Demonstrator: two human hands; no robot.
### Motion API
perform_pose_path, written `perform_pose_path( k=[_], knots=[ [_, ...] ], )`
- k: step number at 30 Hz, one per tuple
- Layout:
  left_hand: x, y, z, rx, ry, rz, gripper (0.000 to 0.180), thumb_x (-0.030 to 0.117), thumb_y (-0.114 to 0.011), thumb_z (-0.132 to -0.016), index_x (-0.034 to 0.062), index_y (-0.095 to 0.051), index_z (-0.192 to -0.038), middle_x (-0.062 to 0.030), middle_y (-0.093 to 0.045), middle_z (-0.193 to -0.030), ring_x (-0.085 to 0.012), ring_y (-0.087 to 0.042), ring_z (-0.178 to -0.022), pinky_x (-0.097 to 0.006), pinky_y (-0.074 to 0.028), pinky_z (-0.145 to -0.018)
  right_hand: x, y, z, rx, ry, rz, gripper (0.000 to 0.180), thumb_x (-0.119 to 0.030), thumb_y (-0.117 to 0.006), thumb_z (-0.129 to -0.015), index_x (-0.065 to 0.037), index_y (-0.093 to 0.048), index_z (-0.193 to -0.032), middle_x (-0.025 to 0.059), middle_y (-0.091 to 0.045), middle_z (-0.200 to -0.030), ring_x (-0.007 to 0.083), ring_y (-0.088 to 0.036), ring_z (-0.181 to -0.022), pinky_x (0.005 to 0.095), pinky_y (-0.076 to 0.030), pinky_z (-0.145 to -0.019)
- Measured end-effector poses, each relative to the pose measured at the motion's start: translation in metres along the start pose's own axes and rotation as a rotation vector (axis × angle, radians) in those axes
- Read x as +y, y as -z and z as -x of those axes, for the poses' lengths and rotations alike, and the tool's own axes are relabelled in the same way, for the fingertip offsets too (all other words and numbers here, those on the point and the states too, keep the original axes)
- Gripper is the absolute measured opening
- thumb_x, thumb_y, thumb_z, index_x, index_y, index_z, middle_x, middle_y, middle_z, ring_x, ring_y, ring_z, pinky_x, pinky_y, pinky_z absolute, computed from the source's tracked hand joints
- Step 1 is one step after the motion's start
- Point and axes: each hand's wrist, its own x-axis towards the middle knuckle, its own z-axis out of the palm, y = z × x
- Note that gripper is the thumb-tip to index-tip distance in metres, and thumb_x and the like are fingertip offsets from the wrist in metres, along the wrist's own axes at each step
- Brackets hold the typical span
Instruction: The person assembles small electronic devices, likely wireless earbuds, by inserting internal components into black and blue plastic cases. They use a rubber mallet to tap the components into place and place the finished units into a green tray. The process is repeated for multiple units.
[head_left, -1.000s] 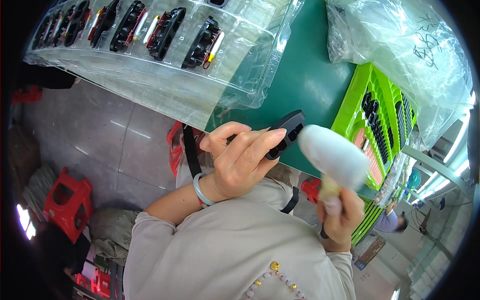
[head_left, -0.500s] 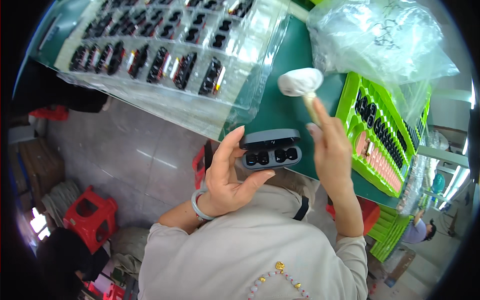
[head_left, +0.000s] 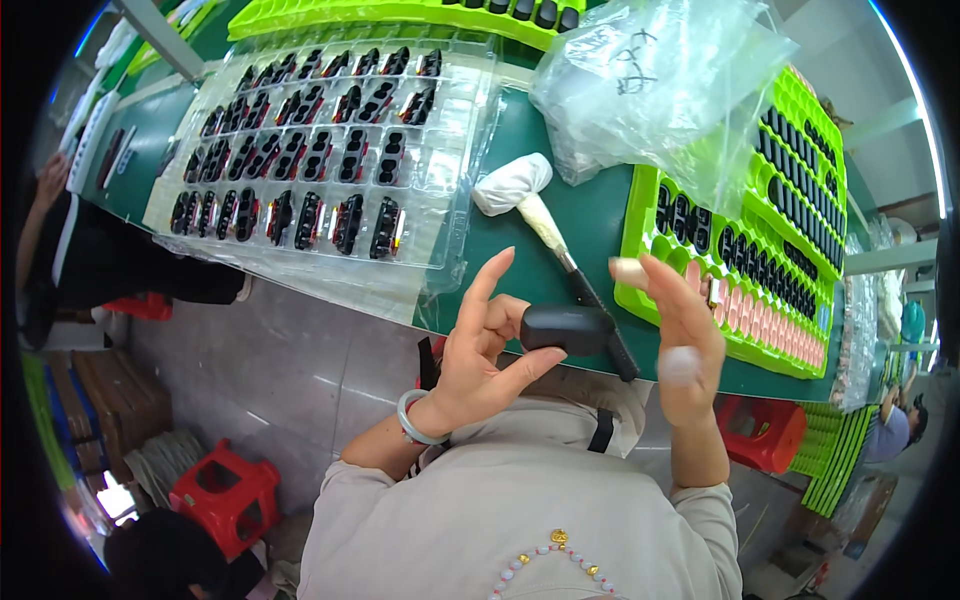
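Observation:
My left hand pinches a dark earbud charging case between thumb and fingers. Its lid is down, so nothing inside shows. Beside it, my right hand is raised with the fingers apart and nothing visible in it. Whitish patches, blurred, cover some of its fingertips. A mallet lies on the green table between my hands. White cloth wraps its head, and its black grip end passes just behind the case, over the near table edge.
Clear plastic trays of small black parts cover the table's left. To the right stands a lime-green rack with rows of black and pink pieces, partly under a clear plastic bag. Red stools stand on the floor; other people are at the sides.
The earbud case, open before with earbuds showing, is now shut in my left hand. My right hand has let go of the mallet, which now lies on the table. The view has shifted.

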Motion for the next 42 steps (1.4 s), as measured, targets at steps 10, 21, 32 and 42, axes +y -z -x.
perform_pose_path(
  k=[10,21,32,42],
  knots=[
    [0.011,-0.011,-0.001,-0.051,-0.032,-0.346,0.071,0.002,-0.07,-0.076,0.0011,-0.031,-0.136,-0.0052,-0.055,-0.087,-0.0107,-0.054,-0.073,-0.024,-0.046,-0.068,-0.005,0.011,0.022,-0.056,0.067,-0.019,0.044,-0.034,-0.05,-0.091,0.005,-0.057,-0.11,0.0207,-0.062,-0.103,0.031,-0.06,-0.098,0.0393,-0.046,-0.086],
    [0.097,0.122,-0.282,0.471,-0.321,-1.164,0.039,0.028,-0.071,-0.069,-0.0004,-0.061,-0.093,-0.0156,-0.065,-0.077,-0.0288,-0.064,-0.071,-0.037,-0.05,-0.067,-0.01,0.023,-0.001,-0.069,-0.065,0.084,0.012,-0.007,-0.06,-0.083,-0.002,-0.066,-0.092,0.01,-0.067,-0.09,0.0244,-0.063,-0.088,0.033,-0.048,-0.08],
    [0.018,0.158,-0.359,0.511,-0.255,-1.495,0.031,0.028,-0.066,-0.078,-0.0001,-0.059,-0.089,-0.0199,-0.061,-0.088,-0.0356,-0.057,-0.087,-0.042,-0.045,-0.078,-0.02,0.059,-0.026,-0.496,-0.215,0.136,0.013,-0.009,-0.063,-0.082,-0.003,-0.066,-0.094,0.0085,-0.066,-0.092,0.0221,-0.063,-0.089,0.0317,-0.05,-0.079],
    [0.052,0.182,-0.324,0.582,0.0,-1.341,0.077,0.039,-0.067,-0.076,-0.0113,-0.034,-0.124,-0.0303,-0.05,-0.112,-0.04,-0.047,-0.109,-0.041,-0.04,-0.091,-0.093,0.129,-0.214,-0.151,0.165,0.33,0.028,-0.022,-0.052,-0.089,0.003,-0.062,-0.098,0.0108,-0.066,-0.082,0.016,-0.065,-0.079,0.0285,-0.051,-0.074]
  ],
)
